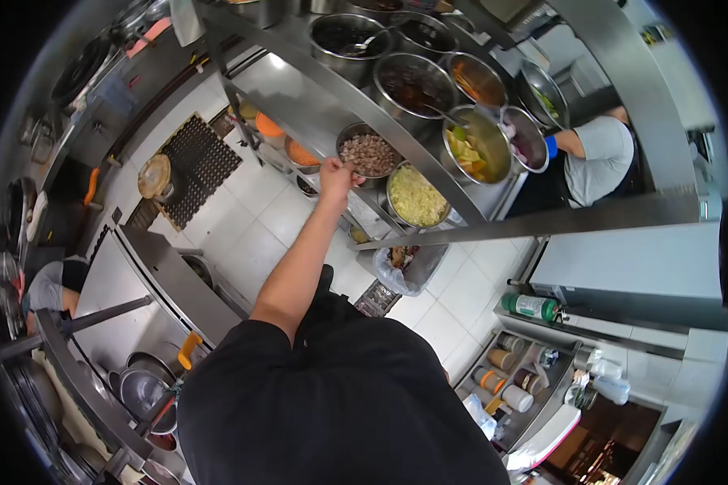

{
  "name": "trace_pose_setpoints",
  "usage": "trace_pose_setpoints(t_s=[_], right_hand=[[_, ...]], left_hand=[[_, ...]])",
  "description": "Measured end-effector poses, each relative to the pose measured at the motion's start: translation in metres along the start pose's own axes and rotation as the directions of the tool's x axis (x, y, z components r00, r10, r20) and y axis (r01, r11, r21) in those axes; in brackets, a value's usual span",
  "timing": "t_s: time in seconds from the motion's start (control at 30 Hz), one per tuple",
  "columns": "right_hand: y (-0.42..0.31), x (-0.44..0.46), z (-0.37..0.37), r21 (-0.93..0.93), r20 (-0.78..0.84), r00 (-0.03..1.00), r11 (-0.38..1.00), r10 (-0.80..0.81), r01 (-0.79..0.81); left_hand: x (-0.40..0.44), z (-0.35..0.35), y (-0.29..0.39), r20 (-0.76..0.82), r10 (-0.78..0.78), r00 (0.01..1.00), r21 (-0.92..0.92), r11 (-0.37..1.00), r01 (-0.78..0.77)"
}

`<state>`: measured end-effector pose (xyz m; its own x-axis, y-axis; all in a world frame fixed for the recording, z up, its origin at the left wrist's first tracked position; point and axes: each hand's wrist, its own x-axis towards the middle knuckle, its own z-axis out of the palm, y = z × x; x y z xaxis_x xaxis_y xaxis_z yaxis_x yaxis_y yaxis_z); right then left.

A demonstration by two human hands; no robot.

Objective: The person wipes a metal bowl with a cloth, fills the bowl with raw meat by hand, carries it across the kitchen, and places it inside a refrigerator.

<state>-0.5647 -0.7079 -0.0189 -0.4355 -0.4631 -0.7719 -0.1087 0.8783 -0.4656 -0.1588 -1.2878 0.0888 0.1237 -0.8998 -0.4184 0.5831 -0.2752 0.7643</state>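
Observation:
My left hand (337, 178) reaches forward, fingers closed at the near rim of a metal bowl (369, 150) filled with small pinkish-brown pieces. The bowl sits on a steel shelf below the upper rack. Just to its right stands another metal bowl of pale yellow chopped food (417, 196). On the other side, close to my wrist, is a bowl of orange shreds (302, 152). My right hand is out of view, hidden beyond my black shirt.
Several metal pots, such as one with yellow-green chunks (476, 145), crowd the upper rack. A lined waste bin (411, 271) stands on the tiled floor. Steel counters (170, 279) lie left. Co-workers' sleeves show at right (600, 162) and far left (47, 287).

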Motion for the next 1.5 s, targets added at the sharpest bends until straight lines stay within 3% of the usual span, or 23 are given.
trace_pose_setpoints(t_s=[0.13, 0.3, 0.47, 0.5, 0.57, 0.67, 0.73, 0.8, 0.9, 0.97, 1.0, 1.07, 1.1, 1.17, 1.2, 1.23, 1.27, 1.3, 1.37, 1.4, 1.5], right_hand=[[-0.044, 0.014, 0.0, -0.121, 0.052, 0.999, 0.993, -0.009, 0.015], [-0.108, 0.058, -0.007, -0.298, 0.192, 0.98, 0.948, -0.052, 0.108], [-0.158, 0.112, -0.014, -0.453, 0.348, 0.932, 0.853, -0.099, 0.26], [-0.165, 0.12, -0.015, -0.475, 0.377, 0.92, 0.83, -0.109, 0.293], [-0.174, 0.14, -0.018, -0.501, 0.431, 0.891, 0.784, -0.141, 0.367], [-0.181, 0.169, -0.023, -0.508, 0.526, 0.818, 0.685, -0.234, 0.523], [-0.186, 0.189, -0.028, -0.471, 0.61, 0.72, 0.58, -0.33, 0.665], [-0.197, 0.212, -0.025, -0.453, 0.694, 0.679, 0.588, -0.238, 0.67], [-0.211, 0.219, -0.018, -0.541, 0.7, 0.706, 0.726, 0.109, 0.424], [-0.19, 0.222, -0.013, -0.511, 0.642, 0.764, 0.778, 0.063, 0.365], [-0.186, 0.218, -0.016, -0.5, 0.603, 0.797, 0.798, 0.042, 0.336], [-0.175, 0.213, -0.019, -0.53, 0.575, 0.817, 0.777, 0.036, 0.339], [-0.171, 0.205, -0.016, -0.561, 0.597, 0.801, 0.738, 0.045, 0.376], [-0.159, 0.201, -0.006, -0.597, 0.668, 0.741, 0.644, 0.067, 0.479], [-0.151, 0.203, -0.002, -0.607, 0.699, 0.711, 0.593, 0.081, 0.529], [-0.146, 0.201, 0.003, -0.61, 0.726, 0.682, 0.543, 0.09, 0.578], [-0.143, 0.201, 0.008, -0.605, 0.751, 0.654, 0.496, 0.095, 0.623], [-0.141, 0.199, 0.012, -0.601, 0.771, 0.629, 0.446, 0.104, 0.663], [-0.137, 0.205, 0.026, -0.577, 0.808, 0.577, 0.353, 0.117, 0.737], [-0.137, 0.212, 0.034, -0.557, 0.828, 0.546, 0.305, 0.128, 0.773], [-0.141, 0.243, 0.067, -0.427, 0.9, 0.403, 0.144, 0.168, 0.893]], left_hand=[[-0.024, 0.001, 0.016, -0.059, 0.024, 0.998, 0.09, 0.996, -0.019], [-0.054, -0.034, 0.024, -0.095, 0.045, 0.994, -0.057, 0.997, -0.051], [-0.082, -0.076, 0.001, -0.148, -0.023, 0.989, 0.066, 0.997, 0.033], [-0.096, -0.087, 0.0, -0.062, 0.004, 0.998, 0.063, 0.998, 0.0], [-0.101, -0.105, -0.031, -0.053, 0.023, 0.998, 0.033, 0.999, -0.021], [-0.164, -0.104, -0.033, -0.126, 0.13, 0.984, 0.153, 0.982, -0.11], [-0.201, -0.104, -0.054, -0.267, 0.227, 0.937, 0.271, 0.95, -0.153], [-0.25, -0.116, -0.069, -0.352, 0.275, 0.895, 0.356, 0.923, -0.143], [-0.319, -0.162, -0.123, -0.317, 0.275, 0.908, 0.502, 0.861, -0.085], [-0.367, -0.209, -0.169, -0.279, 0.191, 0.941, 0.615, 0.789, 0.022], [-0.406, -0.219, -0.186, -0.368, 0.213, 0.905, 0.62, 0.782, 0.068], [-0.473, -0.255, -0.219, -0.49, 0.12, 0.864, 0.743, 0.575, 0.342], [-0.493, -0.298, -0.283, -0.631, 0.152, 0.761, 0.676, 0.589, 0.443], [-0.571, -0.323, -0.317, -0.819, -0.049, 0.572, 0.454, 0.554, 0.698], [-0.617, -0.307, -0.314, -0.907, -0.14, 0.398, 0.247, 0.588, 0.77], [-0.643, -0.331, -0.367, -0.955, -0.204, 0.216, 0.043, 0.625, 0.78], [-0.668, -0.344, -0.405, -0.927, -0.327, 0.181, -0.059, 0.606, 0.794], [-0.695, -0.364, -0.462, -0.933, -0.311, 0.178, -0.029, 0.561, 0.827], [-0.747, -0.333, -0.471, -0.885, -0.381, 0.269, 0.068, 0.466, 0.882], [-0.767, -0.297, -0.452, -0.911, -0.395, 0.117, -0.097, 0.482, 0.871], [-0.799, -0.294, -0.5, -0.787, -0.599, 0.147, -0.476, 0.742, 0.471]])
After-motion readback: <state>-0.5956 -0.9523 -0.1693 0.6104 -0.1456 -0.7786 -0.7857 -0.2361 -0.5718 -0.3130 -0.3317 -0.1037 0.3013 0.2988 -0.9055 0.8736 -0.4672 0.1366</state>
